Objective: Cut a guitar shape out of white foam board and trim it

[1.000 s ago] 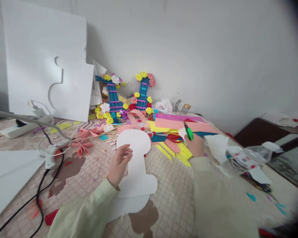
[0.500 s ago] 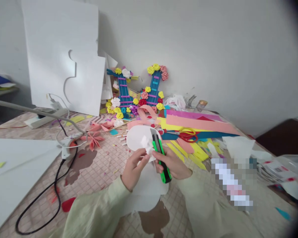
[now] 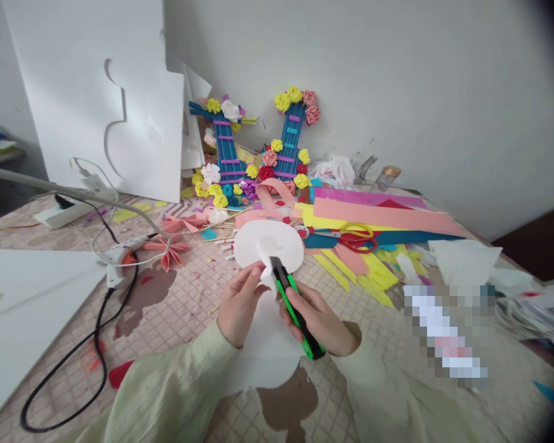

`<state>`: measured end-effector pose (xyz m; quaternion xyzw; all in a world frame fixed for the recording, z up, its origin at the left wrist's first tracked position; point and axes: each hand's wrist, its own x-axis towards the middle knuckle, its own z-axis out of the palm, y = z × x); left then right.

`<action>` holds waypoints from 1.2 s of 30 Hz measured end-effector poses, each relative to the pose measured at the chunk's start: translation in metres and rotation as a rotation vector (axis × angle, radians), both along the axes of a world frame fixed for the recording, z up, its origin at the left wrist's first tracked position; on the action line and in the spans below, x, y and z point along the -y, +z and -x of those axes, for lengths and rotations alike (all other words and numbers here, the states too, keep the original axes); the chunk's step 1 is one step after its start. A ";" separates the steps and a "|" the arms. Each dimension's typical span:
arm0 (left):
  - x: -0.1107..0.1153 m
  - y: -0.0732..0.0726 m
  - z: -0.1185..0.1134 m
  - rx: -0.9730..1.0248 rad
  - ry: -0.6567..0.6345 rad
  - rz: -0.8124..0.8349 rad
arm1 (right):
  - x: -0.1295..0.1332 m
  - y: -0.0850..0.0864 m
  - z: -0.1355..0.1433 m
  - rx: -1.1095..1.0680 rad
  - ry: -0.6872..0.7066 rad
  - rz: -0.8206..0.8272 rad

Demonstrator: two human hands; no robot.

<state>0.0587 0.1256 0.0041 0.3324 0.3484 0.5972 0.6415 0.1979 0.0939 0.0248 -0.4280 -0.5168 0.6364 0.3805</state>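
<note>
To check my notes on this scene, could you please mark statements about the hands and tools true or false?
1. The right hand holds the utility knife. True.
2. The left hand grips the scissors. False: it pinches a small white piece; the scissors lie on the table.
3. The knife's blade points toward the person. False: it points away.
4. The scissors have red and yellow handles. True.

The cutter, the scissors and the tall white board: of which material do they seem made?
Cutter: body likely smooth plastic, evenly coloured green and black; its grey blade looks metal.
Scissors: handles seem smooth plastic, bright red and yellow; blades probably metal, greyish.
Tall white board: matte, perhaps foam board; its cut-out shows some thickness.
</note>
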 end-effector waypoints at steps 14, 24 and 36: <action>-0.004 0.009 0.007 -0.277 -0.018 0.015 | 0.003 -0.008 -0.004 0.218 0.062 0.034; -0.005 0.009 0.009 -0.261 -0.083 0.093 | 0.003 0.003 -0.018 0.279 0.160 0.102; -0.012 0.010 0.014 -0.104 0.040 0.125 | 0.004 0.005 -0.023 0.275 0.162 0.148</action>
